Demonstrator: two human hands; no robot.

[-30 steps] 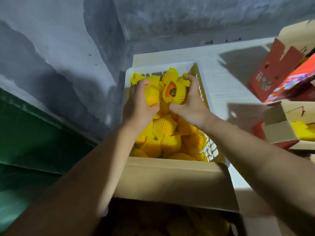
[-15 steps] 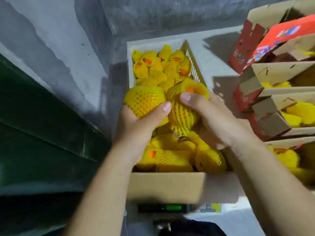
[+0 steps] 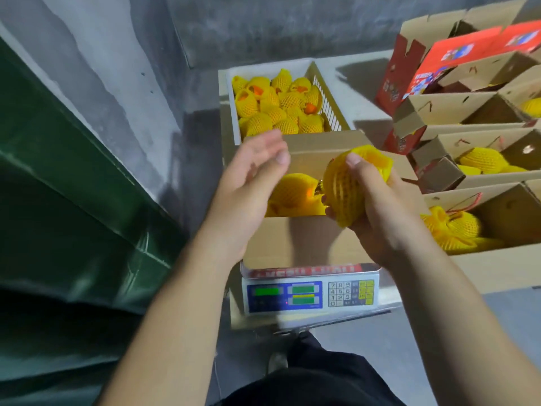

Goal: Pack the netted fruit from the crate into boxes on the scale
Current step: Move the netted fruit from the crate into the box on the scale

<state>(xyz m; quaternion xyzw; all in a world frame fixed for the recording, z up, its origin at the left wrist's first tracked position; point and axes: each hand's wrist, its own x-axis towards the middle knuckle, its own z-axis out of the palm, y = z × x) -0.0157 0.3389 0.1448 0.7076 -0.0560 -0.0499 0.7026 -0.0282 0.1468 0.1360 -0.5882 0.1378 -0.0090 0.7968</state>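
left hand (image 3: 251,183) emptied, netted fruit (image 3: 295,194) now boxed

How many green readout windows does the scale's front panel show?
3 on the scale: the left window, the upper middle window, and the lower middle window directly below it. Neither arm covers the panel, so none seems hidden.

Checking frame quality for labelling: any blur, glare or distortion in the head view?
Head view: motion blur on the open left hand and red printed cartons; wide-angle bending at edges; grey digital scale sharp, displays unreadable; dark shadow lower left.
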